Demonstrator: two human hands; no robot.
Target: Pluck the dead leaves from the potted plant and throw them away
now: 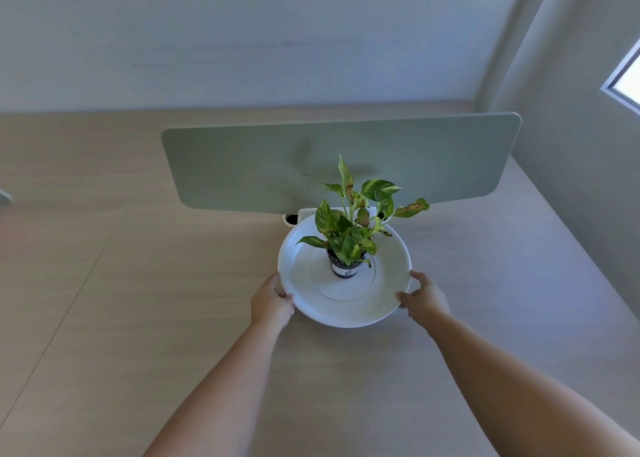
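Both hands gripped one white plate [388, 266] at centre frame, resting on a pale wooden table [173, 318]. Left hand [272, 300] closed on the plate's lower-left rim, fingers curled over the edge. Right hand [424, 297] closed on the lower-right rim, thumb on top. A potted plant [349, 221] stood upright in a small black pot [344, 268] on the plate, slightly above its middle. Most leaves green and variegated; several showed brown, dried patches, notably one leaf [412, 208] reaching right and others near the upper stem. A grey-green panel [242, 165] stood behind the plant, across the upper middle of frame.
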